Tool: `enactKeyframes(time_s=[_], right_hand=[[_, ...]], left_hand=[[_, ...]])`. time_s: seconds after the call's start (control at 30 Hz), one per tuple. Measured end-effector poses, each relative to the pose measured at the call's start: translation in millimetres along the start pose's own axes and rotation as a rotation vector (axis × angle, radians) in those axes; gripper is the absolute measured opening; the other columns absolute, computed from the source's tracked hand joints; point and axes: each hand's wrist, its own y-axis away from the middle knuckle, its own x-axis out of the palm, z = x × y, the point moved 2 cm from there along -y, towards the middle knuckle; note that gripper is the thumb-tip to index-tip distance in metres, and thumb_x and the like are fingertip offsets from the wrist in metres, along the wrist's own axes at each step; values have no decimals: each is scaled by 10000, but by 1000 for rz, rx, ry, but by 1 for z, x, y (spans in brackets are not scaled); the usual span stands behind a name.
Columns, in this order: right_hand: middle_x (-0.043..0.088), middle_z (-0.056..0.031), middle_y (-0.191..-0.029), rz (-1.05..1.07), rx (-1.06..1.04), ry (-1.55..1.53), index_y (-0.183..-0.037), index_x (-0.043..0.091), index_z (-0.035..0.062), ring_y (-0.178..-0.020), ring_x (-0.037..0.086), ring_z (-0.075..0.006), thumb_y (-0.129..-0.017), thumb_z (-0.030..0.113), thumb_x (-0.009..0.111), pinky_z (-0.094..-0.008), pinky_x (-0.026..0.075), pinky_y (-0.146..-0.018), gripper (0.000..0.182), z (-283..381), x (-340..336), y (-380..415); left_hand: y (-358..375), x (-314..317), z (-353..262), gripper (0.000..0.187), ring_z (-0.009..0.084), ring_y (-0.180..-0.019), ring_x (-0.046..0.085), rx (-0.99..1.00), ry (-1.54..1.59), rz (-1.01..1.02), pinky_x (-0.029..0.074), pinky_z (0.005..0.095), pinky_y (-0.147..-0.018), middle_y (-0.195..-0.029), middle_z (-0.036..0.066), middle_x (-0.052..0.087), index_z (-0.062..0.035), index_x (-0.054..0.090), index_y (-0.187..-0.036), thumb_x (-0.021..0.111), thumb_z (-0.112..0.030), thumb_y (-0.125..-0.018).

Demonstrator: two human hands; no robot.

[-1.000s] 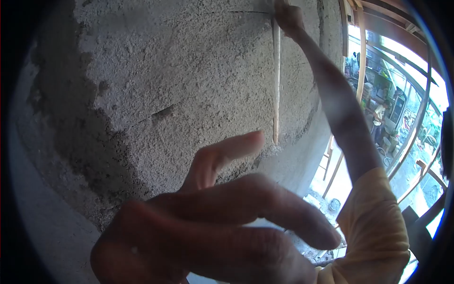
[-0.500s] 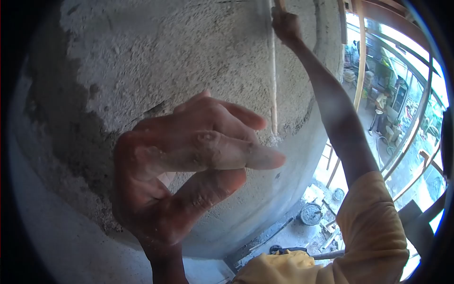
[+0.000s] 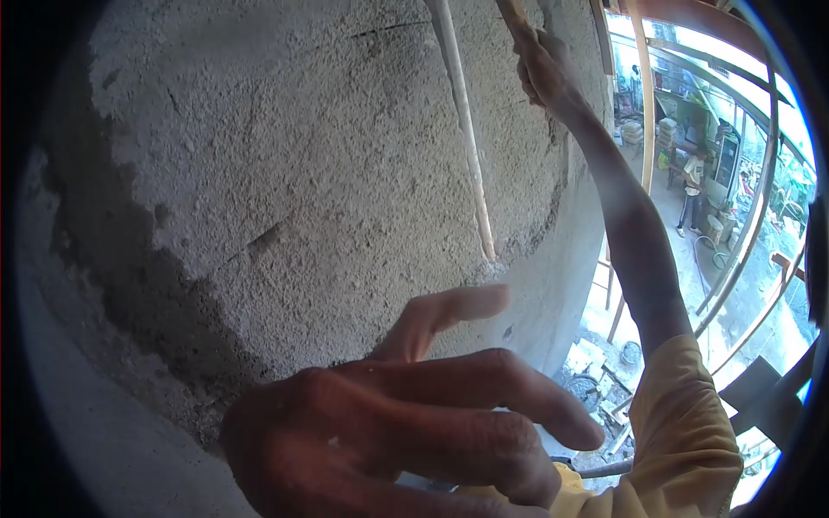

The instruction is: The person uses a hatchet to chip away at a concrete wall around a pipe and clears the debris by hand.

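My left hand (image 3: 406,432) is very close to the camera, low in the view, with its fingers apart and bent and nothing visible in them. Behind it stands a rough, partly plastered wall (image 3: 302,173). Up at the top right, my right hand (image 3: 546,73) is closed around a wooden handle (image 3: 513,15), whose far end runs out of the frame. Left of that hand, a narrow pale strip (image 3: 467,129) runs down the wall and stops above my left fingers.
A smooth grey band of wall (image 3: 574,250) curves along the right. Beyond it are a wooden post (image 3: 644,95) and metal bars. Far below, another person (image 3: 692,186) stands among stacked materials. A round bucket (image 3: 580,390) and debris lie on the ground.
My left hand has dropped lower, and its fingers have spread from a near pinch. My right hand still grips the handle, a little lower in view. The view has shifted, showing more wall.
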Motion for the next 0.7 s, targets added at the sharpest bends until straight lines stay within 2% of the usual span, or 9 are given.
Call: enactKeyframes(time_s=[0.13,0.23,0.33,0.37,0.47,0.5,0.6,0.63,0.7], right_hand=[[444,-108,-561,-81,-99,-146,-754,512,-18,-483,490,-249,-1052,528,479,-436,411,-444,624,45,4,-47],[431,-73,-546,-265,-412,-261,-701,498,12,-464,469,-230,-1067,481,475,-408,399,-435,594,82,17,-56],[434,-54,-560,-279,-429,327,-714,494,42,-472,471,-209,-1073,472,462,-391,395,-434,561,20,69,-124],[452,-74,-564,7,-97,239,-720,500,27,-500,495,-216,-1069,469,459,-409,413,-454,565,55,59,-95],[506,-5,-569,-37,-118,0,-713,521,60,-427,489,-100,-1007,703,425,-293,416,-369,714,68,43,-78],[509,-26,-567,-122,-242,-131,-704,517,46,-432,506,-123,-1009,703,413,-319,435,-367,731,67,45,-77],[506,-40,-564,-61,-356,159,-707,516,45,-435,515,-144,-1021,683,406,-340,460,-371,719,62,53,-88],[516,-47,-567,40,-47,146,-724,542,40,-438,531,-152,-1033,671,375,-345,475,-377,722,63,56,-93],[525,-56,-570,22,-153,85,-737,561,23,-440,542,-159,-1037,667,355,-343,481,-380,739,65,40,-99]], left_hand=[[-7,0,15,25,334,-955,739,125,70,-32,368,565,-1120,-819,53,740,-85,757,-860,782,-84,-859],[-5,-11,37,25,332,-941,737,379,51,12,384,557,-1107,-815,66,737,-82,755,-852,765,-68,-870],[-18,-16,33,88,287,-902,721,276,372,-52,413,498,-1069,-795,50,712,-60,707,-930,737,-132,-889],[-25,-19,30,124,272,-889,716,242,477,-65,423,478,-1057,-789,45,704,-52,690,-956,727,-153,-895],[-45,-35,20,230,228,-850,700,161,781,-97,453,418,-1019,-769,29,679,-30,642,-1034,699,-217,-913],[-50,-40,17,265,213,-836,694,132,878,-101,463,399,-1007,-763,24,671,-22,626,-1060,690,-238,-919],[-36,-40,-1,372,168,-797,678,8,1208,-145,492,339,-969,-743,8,646,1,578,-1137,662,-302,-938],[-30,-38,-6,408,153,-784,673,-36,1323,-158,502,319,-956,-737,3,637,8,561,-1163,653,-323,-944],[-21,-36,-18,479,123,-758,662,-123,1539,-167,522,280,-931,-724,-7,621,23,529,-1215,634,-365,-956]])
